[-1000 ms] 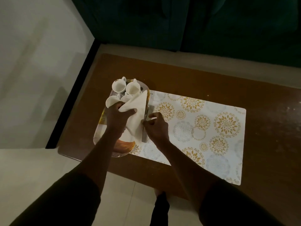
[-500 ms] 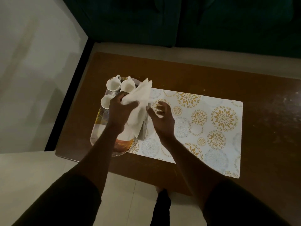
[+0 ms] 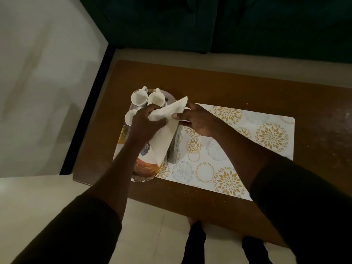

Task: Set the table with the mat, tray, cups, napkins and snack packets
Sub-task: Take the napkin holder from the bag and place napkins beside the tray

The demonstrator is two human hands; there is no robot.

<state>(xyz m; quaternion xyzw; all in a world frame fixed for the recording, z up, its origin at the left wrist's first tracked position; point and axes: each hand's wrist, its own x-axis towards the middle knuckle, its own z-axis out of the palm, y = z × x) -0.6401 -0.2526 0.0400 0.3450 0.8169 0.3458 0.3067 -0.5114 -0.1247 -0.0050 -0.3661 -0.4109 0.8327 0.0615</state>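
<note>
A white napkin (image 3: pixel 163 134) hangs over the right edge of the patterned tray (image 3: pixel 144 172). My left hand (image 3: pixel 144 124) grips its upper part. My right hand (image 3: pixel 198 119) pinches the napkin's top corner from the right. White cups (image 3: pixel 139 97) stand at the tray's far end; one cup (image 3: pixel 130 116) is partly hidden by my left hand. A grey upright holder (image 3: pixel 174 147) stands just right of the napkin, on the floral mat (image 3: pixel 247 141). No snack packets show.
The brown wooden table (image 3: pixel 247 88) carries the mat and the tray near its left end. A dark green sofa (image 3: pixel 190 23) lies beyond the far edge. A pale wall and a black strip (image 3: pixel 85 115) run along the left. My feet show below the near edge.
My right hand left the holder's side, opened, then moved up and closed on the napkin's top corner. My left hand kept its grip on the napkin throughout.
</note>
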